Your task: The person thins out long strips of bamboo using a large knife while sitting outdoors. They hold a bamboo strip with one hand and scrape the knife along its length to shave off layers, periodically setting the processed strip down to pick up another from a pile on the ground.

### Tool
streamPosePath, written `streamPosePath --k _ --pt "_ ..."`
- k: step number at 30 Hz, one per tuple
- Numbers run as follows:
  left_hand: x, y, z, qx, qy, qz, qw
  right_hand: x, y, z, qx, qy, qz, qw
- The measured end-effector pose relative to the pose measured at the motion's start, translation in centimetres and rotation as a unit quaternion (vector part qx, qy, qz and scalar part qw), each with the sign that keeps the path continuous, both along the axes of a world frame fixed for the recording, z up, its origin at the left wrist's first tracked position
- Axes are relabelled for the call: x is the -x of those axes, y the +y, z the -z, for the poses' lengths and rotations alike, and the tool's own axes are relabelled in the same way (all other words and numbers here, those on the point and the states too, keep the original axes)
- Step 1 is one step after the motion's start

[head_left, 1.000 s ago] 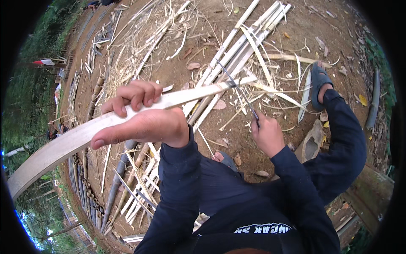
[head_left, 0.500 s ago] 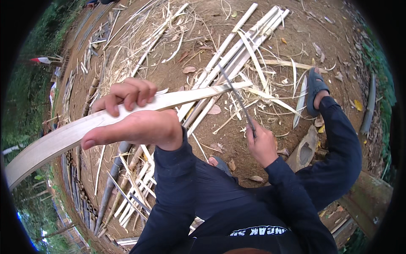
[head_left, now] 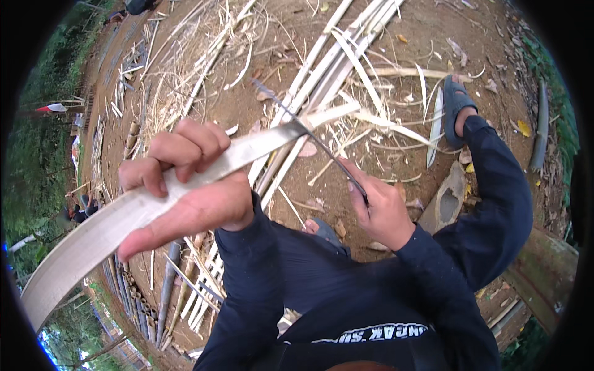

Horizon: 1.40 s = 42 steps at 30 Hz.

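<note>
My left hand (head_left: 207, 204) is closed around a long, pale bamboo strip (head_left: 263, 145), fingers over its upper edge and thumb stretched along the lower. One end of the strip bends down toward the lower left; the other points to the right. My right hand (head_left: 385, 210) grips a narrow dark-bladed knife (head_left: 326, 149) by its handle, which the fingers mostly hide. Its blade crosses the strip near the right end and appears to touch it, with the tip pointing to the upper left.
A bundle of split bamboo strips (head_left: 334, 77) lies ahead on the dirt, with curly shavings (head_left: 170, 102) around it. More pale strips (head_left: 204, 300) and dark poles (head_left: 168, 284) lie at lower left. My sandalled foot (head_left: 459, 111) rests right; a hollowed bamboo piece (head_left: 447, 204) lies nearby.
The knife has moved left along the strip, and its blade now slants more. The strip's left part and my left hand sit lower in view. The view has shifted slightly.
</note>
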State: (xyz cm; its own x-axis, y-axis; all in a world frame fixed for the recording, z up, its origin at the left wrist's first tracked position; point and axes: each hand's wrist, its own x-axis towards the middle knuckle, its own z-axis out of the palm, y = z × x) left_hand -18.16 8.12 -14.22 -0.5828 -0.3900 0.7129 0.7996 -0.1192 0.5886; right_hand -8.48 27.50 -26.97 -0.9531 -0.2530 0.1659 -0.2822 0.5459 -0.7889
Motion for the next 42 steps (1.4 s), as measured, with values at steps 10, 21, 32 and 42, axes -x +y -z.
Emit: streamPosePath --k 10,21,32,42 --pt "-0.4 0.2 -0.3 -0.019 -0.035 -0.017 0.999 2.6 0.6 4.8 -0.051 -0.027 0.038 0.998" --pt "-1.0 0.3 -0.5 -0.013 -0.028 0.026 0.999 4.8 1.4 10.3 -0.082 -0.070 0.068 0.992" --pt "0.6 0.3 0.0 -0.080 -0.029 -0.039 0.996 7.9 2.7 16.2 -0.162 -0.179 0.106 0.965" --pt "0.6 0.3 -1.2 -0.128 -0.067 -0.064 0.987 10.3 6.3 21.2 -0.249 -0.266 0.124 0.923"
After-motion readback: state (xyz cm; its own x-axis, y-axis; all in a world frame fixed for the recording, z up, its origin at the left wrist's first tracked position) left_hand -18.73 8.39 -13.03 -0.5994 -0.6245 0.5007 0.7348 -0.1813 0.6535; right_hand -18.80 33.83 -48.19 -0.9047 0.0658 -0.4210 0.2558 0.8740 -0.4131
